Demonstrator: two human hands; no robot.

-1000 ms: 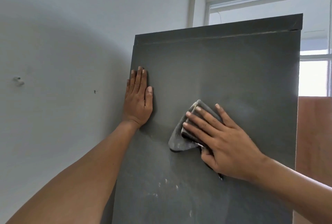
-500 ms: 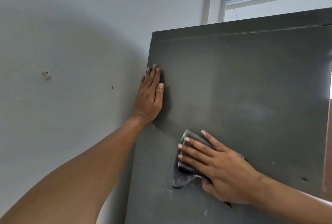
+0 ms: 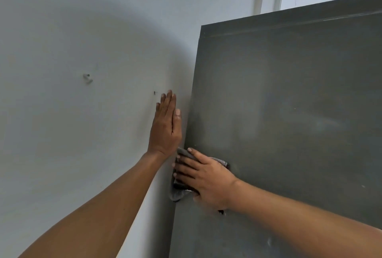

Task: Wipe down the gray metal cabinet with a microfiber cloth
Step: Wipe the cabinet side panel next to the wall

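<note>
Cabinet (image 3: 289, 113) stands tall against the white wall (image 3: 82, 51), its gray side facing us. The right hand (image 3: 206, 177) presses the cloth (image 3: 177, 193) flat on the cabinet's left edge, fingers straight, not curled round it. The left hand (image 3: 166, 125) lies flat on the wall just beside the cabinet, fingers straight, holding nothing. The cloth hangs partly past the edge. I think it could slip off and fall, since nothing pinches it. White spots lower down may get missed.
</note>
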